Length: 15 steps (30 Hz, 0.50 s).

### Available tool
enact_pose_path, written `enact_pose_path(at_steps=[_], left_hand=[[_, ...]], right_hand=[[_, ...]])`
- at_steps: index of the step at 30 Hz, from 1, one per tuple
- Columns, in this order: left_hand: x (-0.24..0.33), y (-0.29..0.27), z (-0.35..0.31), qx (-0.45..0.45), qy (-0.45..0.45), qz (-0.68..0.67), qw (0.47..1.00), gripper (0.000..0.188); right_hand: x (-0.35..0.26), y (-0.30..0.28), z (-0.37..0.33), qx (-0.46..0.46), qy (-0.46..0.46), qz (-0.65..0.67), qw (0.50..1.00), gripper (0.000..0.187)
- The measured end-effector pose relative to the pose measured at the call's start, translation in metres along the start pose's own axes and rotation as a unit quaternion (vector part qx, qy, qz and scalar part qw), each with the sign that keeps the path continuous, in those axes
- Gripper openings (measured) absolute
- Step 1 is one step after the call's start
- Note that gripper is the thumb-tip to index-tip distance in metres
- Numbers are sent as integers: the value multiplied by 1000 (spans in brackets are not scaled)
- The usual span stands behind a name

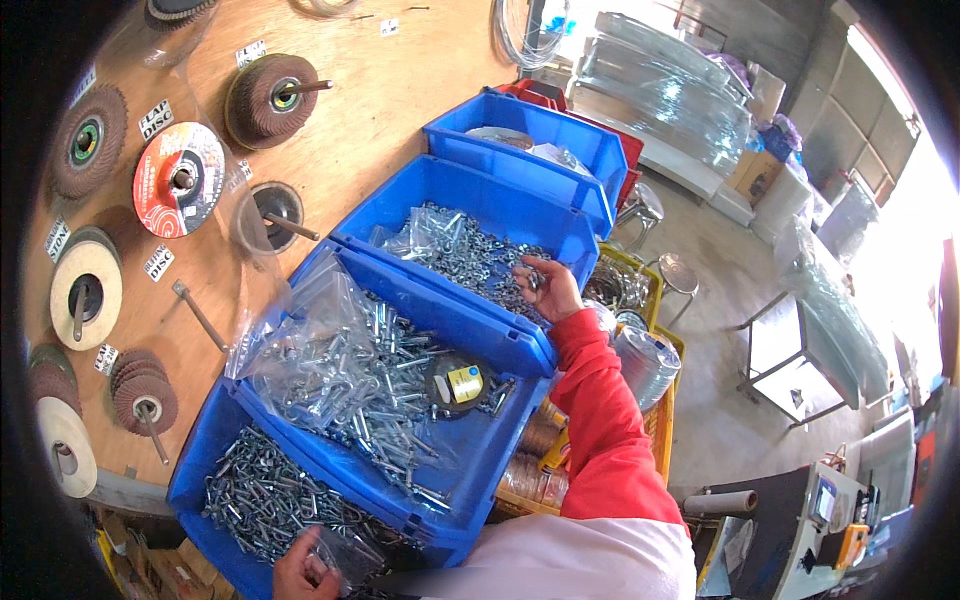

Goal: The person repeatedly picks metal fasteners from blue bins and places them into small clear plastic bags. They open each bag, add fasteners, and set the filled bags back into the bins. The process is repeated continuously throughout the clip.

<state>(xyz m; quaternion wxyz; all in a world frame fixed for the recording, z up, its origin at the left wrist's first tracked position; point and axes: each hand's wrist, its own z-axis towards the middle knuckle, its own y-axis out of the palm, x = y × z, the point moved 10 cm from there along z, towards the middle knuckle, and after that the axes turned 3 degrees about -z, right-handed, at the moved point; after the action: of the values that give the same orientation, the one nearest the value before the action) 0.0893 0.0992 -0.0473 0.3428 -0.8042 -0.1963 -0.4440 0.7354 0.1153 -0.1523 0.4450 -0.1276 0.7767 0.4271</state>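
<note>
My right hand [552, 290] is over a blue bin [375, 205] of small silvery fasteners [470, 250]. Its fingers curl around a few small metal fasteners, too small to name more exactly. Low in the picture, my left hand [303, 570] grips a clear plastic bag [348, 562] at the front blue bin [200, 495], where many silvery bolts [265, 480] lie heaped. Between the two hands, a middle blue bin [465, 525] contains longer loose bolts [390, 350], plastic bags of bolts [310, 370] and a round black item with a yellow label [460, 385].
A wooden board [370, 110] on the left carries flap discs [270, 100] and grinding wheels on protruding bolts. Another blue bin [590, 145] stands farther back. Yellow crates [665, 430] with wire coils [648, 365] sit right of the bins. Metal stools [680, 275] and a table [800, 350] stand beyond.
</note>
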Motion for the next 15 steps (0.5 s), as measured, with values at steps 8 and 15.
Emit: enact_pose_path(at_steps=[8,15], left_hand=[[21,5,-1,-10,-27,-39,999,62],[27,5,-1,1,6,10,1000,63]], right_hand=[[-14,37,-33,-147,-41,245,957,59],[6,52,-8,-27,-198,-751,629,35]])
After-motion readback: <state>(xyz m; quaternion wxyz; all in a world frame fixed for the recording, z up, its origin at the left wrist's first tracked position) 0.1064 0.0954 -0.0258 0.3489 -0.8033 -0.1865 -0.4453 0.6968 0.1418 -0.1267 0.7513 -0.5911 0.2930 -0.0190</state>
